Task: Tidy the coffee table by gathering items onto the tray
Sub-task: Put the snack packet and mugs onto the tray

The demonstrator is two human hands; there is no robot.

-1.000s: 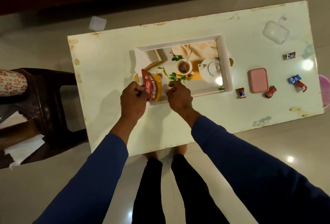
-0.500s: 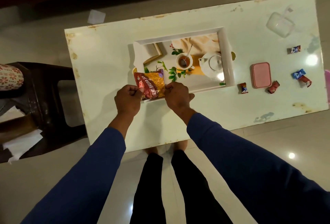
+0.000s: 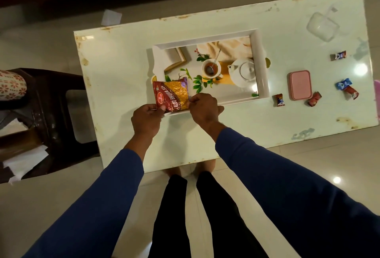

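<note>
— So, what have you got hold of right now?

— Both my hands are on the snack packet (image 3: pixel 171 95). My left hand (image 3: pixel 146 120) pinches its near left corner, thumb on top, and my right hand (image 3: pixel 203 109) pinches the near right edge with curled fingers. The packet lies face up over the tray's (image 3: pixel 262 62) near left corner, its near end about at the near rim; whether it rests flat on the printed floor I cannot tell

— Which step is that, then?

— Settling the first loose item on the tray, I'd say. The tray itself sits in the middle of the coffee table (image 3: pixel 123 72), and the teapot and cup on it are only its picture

— And what is left?

— Everything to my right is off the tray: a wrapped candy (image 3: pixel 279 99) just beside the tray's right rim, the pink box (image 3: pixel 300 85) next to it, a red candy (image 3: pixel 314 99) by the box's near corner, a blue and a red one (image 3: pixel 347 88) farther right, one more candy (image 3: pixel 338 55) beyond the box, and a clear container (image 3: pixel 322 26) at the far right corner

— So the next move?

— Likely let go with both hands, then reach right for the nearest candy; small, slippery wrappers will want a fingertip pinch
</note>
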